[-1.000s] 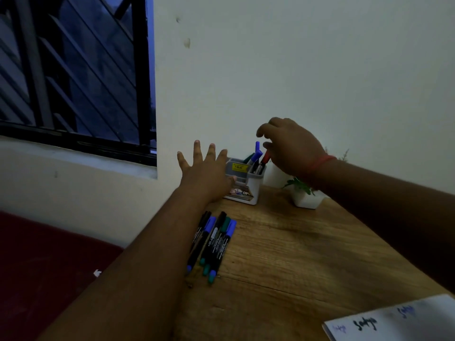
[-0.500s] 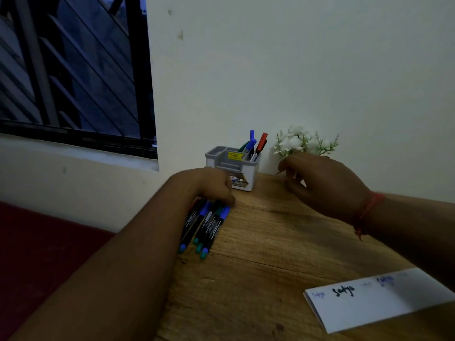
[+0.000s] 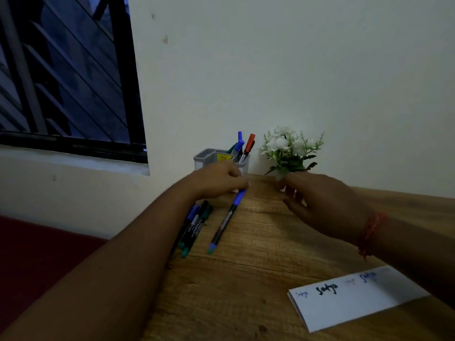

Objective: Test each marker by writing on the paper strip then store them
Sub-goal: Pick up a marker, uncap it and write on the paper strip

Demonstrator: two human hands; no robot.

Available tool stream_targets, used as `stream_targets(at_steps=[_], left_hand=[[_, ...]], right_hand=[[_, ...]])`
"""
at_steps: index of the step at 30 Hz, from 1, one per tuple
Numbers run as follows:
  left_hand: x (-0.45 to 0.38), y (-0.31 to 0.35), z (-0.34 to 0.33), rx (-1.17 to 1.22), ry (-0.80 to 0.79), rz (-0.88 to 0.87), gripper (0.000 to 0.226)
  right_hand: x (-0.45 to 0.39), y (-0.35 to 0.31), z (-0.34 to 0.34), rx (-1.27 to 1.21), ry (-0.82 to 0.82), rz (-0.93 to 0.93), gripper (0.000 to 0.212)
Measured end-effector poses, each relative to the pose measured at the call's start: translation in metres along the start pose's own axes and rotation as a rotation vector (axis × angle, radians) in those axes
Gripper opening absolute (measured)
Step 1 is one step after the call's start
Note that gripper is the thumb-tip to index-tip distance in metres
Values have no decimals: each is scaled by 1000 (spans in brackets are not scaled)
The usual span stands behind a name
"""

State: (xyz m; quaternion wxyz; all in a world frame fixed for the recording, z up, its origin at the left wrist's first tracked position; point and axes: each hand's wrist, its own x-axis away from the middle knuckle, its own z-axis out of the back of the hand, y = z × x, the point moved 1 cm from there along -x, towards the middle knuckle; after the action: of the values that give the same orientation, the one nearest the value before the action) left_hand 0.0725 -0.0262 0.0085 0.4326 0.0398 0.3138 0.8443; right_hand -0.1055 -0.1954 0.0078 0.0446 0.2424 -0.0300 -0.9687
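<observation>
My left hand (image 3: 219,179) has a narrow grip on the cap end of a blue marker (image 3: 225,221), whose body slants down toward seven o'clock with its tail resting on the wooden worktop (image 3: 258,254). My right hand (image 3: 322,205) hangs loosely curled and empty at three o'clock from that grip, well apart from the marker. At eight o'clock from the marker, just beside it, lies a small cluster of untested markers (image 3: 194,226). Directly behind my left hand, at twelve o'clock, stands the grey pen holder (image 3: 209,156) with several markers upright in it; a pot of white flowers (image 3: 290,148) sits at its right. The paper strip (image 3: 354,295), already bearing written words, lies at five o'clock. To do this well, I judge I should lift the marker clear, uncap it with the right hand, and write on a blank stretch of the strip.
</observation>
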Motion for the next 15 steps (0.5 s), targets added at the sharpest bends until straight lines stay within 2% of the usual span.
stream_targets(at_steps=[3,5,8,10,12,15], left_hand=[[5,29,-7,276,226,-63,32],[8,50,-19,427,347,-49,29],[11,76,-40,689,354,-20,27],[15,90,-51,864,306,9,26],[18,98,-60,961,271,31,27],[21,102,-68,982,237,46,25]], right_hand=[[10,3,3,-12,-4,-12,35],[18,6,5,-40,-11,-39,50],[31,10,9,-116,22,6,72],[42,12,14,-155,33,91,69],[51,16,19,-167,31,144,56],[65,22,25,-246,69,94,35]])
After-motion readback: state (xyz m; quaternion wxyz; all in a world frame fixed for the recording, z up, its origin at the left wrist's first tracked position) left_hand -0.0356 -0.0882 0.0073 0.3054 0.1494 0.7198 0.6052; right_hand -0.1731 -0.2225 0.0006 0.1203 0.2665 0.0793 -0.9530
